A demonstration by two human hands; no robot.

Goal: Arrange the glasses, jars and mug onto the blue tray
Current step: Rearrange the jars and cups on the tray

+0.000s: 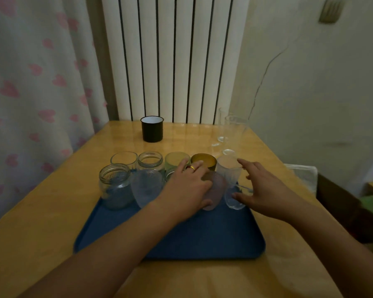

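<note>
The blue tray [181,237] lies on the wooden table, with two rows of glassware at its far end. The back row holds a clear glass [124,159], a jar [150,161], a green glass [176,160], an amber glass [205,161] and a clear tumbler [227,166]. In front stand a large jar [114,186] and a textured glass [146,188]. My left hand [187,190] grips a pinkish ribbed glass [215,190] on the tray. My right hand [265,190] is spread open, its thumb against a clear handled glass [235,198]. A black mug [152,129] stands off the tray at the back.
Two tall clear glasses [233,130] stand on the table at the back right, near the wall. A white radiator [172,61] rises behind the table and a heart-patterned curtain [37,82] hangs on the left. The tray's near half is bare.
</note>
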